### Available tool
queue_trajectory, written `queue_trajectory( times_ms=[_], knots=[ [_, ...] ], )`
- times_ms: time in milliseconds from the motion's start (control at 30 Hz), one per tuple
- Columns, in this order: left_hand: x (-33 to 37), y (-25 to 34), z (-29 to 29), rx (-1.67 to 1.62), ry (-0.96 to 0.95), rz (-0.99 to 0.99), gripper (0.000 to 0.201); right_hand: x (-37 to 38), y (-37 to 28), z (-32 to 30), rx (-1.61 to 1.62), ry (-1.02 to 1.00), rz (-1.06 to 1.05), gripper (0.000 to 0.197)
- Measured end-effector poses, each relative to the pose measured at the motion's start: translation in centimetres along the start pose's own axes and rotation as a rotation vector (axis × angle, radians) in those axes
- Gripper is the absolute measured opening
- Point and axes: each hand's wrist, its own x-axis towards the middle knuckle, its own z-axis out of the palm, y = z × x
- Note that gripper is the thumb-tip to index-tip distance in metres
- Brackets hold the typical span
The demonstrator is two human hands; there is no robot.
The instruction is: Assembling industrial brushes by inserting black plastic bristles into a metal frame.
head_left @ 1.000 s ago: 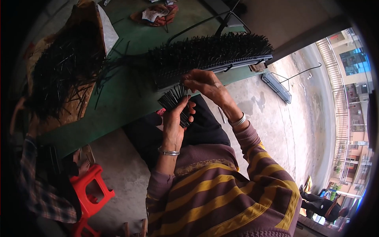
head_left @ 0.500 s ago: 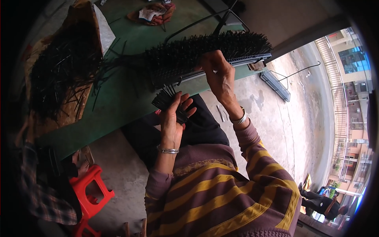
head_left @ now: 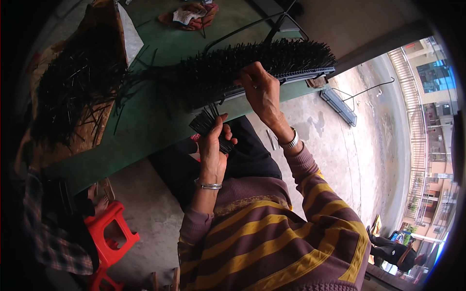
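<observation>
A bundle of thin black strips (head_left: pixel 204 121) is gripped in my left hand (head_left: pixel 217 136), fanned out past the thumb. The hand is just below the near edge of a long grey frame (head_left: pixel 291 76). The frame lies along the green table, packed with short black strips (head_left: pixel 272 52) that stand up like bristles. At its near edge, my right hand (head_left: pixel 263 92) has its thumb and forefinger pinched together against the left half of the frame. Whatever is between those fingertips is too small and dark to make out.
An opened brown sack (head_left: pixel 92 131) heaped with loose black strips (head_left: pixel 80 82) lies on the green table (head_left: pixel 145 140) at left. Gloves (head_left: pixel 194 17) lie at the back. A red stool (head_left: pixel 114 237) and seated person are lower left. Another frame (head_left: pixel 340 106) stands on the floor at right.
My right hand has shifted slightly left along the frame's near edge, its fingers still pinched. The left hand keeps the bundle in almost the same place, its fingers curled in a little more.
</observation>
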Motion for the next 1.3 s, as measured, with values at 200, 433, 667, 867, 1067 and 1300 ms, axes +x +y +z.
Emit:
queue_trajectory(
  times_ms=[200, 433, 667, 867, 1067, 1300],
  knots=[
    [-0.3, 0.1, 0.0, 0.008, -0.005, 0.003, 0.03, 0.0, -1.1, -0.2, 0.095, 0.015, -0.017, 0.002],
    [-0.4, 0.0, 0.0, 0.019, -0.025, 0.034, 0.028, 0.4, -0.7, -0.5, 0.024, 0.005, -0.013, 0.002],
    [-0.4, -0.1, -0.2, 0.04, -0.039, 0.065, 0.027, 1.3, -1.3, -1.2, -0.003, -0.058, -0.027, 0.003],
    [-0.4, 0.0, -0.1, 0.051, -0.015, 0.028, 0.026, 2.3, -0.7, -1.0, 0.073, -0.115, 0.019, 0.003],
    [-0.5, 0.1, 0.0, 0.062, -0.012, 0.019, 0.027, 2.6, -0.2, 0.3, 0.026, -0.132, -0.08, 0.005],
    [-0.2, -0.1, -0.1, 0.045, -0.02, 0.032, 0.03, 3.0, -0.9, 0.1, -0.163, -0.211, -0.235, 0.004]
  ],
)
